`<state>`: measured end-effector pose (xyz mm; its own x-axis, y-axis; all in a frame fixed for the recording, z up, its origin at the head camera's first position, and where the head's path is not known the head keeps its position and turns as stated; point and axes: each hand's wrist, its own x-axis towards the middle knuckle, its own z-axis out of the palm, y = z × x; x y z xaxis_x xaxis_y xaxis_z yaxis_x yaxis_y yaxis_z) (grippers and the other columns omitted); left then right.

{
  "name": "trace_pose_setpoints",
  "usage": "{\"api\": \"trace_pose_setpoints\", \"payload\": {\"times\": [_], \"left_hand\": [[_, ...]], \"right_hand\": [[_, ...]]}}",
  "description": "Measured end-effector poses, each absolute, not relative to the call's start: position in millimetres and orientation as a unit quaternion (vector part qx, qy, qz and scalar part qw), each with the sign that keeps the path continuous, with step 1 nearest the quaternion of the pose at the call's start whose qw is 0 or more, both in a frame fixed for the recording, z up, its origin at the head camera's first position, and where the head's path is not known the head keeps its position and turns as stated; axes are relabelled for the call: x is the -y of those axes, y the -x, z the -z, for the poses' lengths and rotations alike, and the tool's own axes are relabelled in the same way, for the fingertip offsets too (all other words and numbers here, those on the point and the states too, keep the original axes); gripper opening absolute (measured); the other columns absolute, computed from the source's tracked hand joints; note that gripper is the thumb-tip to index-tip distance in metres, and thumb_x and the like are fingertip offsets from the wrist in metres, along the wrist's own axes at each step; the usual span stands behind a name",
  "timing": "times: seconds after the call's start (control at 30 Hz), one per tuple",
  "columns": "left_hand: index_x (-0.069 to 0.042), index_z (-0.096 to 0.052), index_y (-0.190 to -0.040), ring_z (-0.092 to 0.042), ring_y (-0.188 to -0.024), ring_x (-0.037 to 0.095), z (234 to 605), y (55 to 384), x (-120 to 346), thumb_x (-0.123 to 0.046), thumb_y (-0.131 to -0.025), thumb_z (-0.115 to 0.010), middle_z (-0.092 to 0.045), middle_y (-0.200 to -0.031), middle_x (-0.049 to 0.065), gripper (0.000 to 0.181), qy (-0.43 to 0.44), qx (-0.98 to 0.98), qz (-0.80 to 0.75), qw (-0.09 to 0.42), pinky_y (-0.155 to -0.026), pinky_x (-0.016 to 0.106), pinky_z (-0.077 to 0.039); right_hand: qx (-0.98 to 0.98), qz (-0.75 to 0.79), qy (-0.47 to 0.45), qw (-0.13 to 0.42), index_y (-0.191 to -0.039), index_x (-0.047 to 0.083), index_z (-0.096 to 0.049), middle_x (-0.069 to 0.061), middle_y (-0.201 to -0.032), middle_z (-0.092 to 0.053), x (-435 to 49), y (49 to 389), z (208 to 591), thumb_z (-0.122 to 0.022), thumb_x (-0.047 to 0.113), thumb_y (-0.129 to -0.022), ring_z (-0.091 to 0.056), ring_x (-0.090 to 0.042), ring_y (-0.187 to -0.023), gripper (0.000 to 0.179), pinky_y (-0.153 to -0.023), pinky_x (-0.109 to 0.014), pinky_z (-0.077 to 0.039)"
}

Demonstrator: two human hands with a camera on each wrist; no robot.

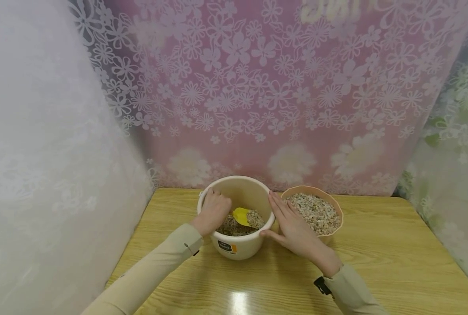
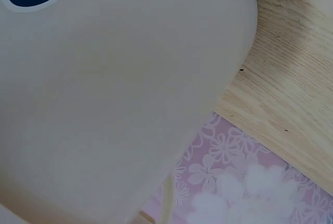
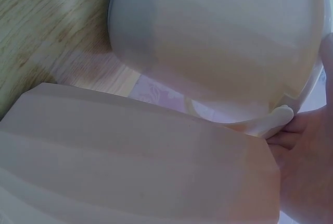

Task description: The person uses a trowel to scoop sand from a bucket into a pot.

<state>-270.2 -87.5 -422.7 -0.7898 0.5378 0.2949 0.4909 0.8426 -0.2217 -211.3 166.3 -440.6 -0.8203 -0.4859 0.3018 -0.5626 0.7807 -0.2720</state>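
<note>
While right hand [image 1: 297, 227] braces bucket [image 1: 250, 248], straight-fingered, left hand [image 1: 213, 213] seemingly grips scoop [image 1: 240, 216].
Lift level; tilting could spill the grain [image 1: 255, 219].

Long beige left sleeve [image 1: 147, 273], matching right sleeve [image 1: 353, 291]. Black buckle-like piece [image 1: 322, 285] at right sleeve's wrist end.

A yellowish-brown wood-grain table [image 1: 375, 253] spreads over the lower part of the frame from where I stand, its back edge running just below the middle, a bright patch of light glaring off it at the bottom centre. A round cream plastic bucket [image 1: 245, 250] stands upright at lower centre; just right of it sits a peach-coloured, many-sided basin [image 3: 140, 148]. Tiny dark specks [image 2: 241, 70] dot the surface.
</note>
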Motion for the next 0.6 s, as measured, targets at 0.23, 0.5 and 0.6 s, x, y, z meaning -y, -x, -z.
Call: {"api": "trace_pose_setpoints", "payload": {"times": [0.23, 0.5, 0.6], "left_hand": [[-0.019, -0.076, -0.076, -0.055, -0.064, 0.018, 424, 270, 90, -0.033, -0.085, -0.079, -0.07, -0.069, -0.001, 0.018, 0.264, 0.954, -0.024, 0.142, -0.071, 0.037, -0.04], [-0.018, -0.076, -0.087, -0.067, -0.079, 0.021, 412, 265, 94, -0.036, -0.093, -0.072, -0.075, -0.082, -0.002, 0.019, 0.222, 0.97, 0.003, 0.098, -0.087, 0.045, -0.045], [-0.02, -0.078, -0.091, -0.067, -0.081, 0.021, 406, 262, 96, -0.038, -0.093, -0.071, -0.076, -0.086, -0.003, 0.02, 0.215, 0.97, 0.009, 0.114, -0.085, 0.043, -0.044]], "right_hand": [[0.936, -0.179, -0.28, 0.116, -0.161, 0.002, -0.013, -0.012, -0.169, -0.008, -167, 211, 440, -0.062, 0.06, -0.093, -0.019, -0.035, -0.153, 0.102, -0.12, -0.056, -0.018], [0.932, -0.175, -0.291, 0.126, -0.161, 0.0, -0.014, -0.013, -0.169, -0.009, -166, 211, 440, -0.061, 0.061, -0.093, -0.02, -0.035, -0.153, 0.102, -0.12, -0.057, -0.019], [0.934, -0.174, -0.288, 0.118, -0.161, 0.001, -0.014, -0.012, -0.169, -0.008, -167, 211, 440, -0.061, 0.06, -0.094, -0.018, -0.034, -0.154, 0.101, -0.121, -0.055, -0.018]]}}
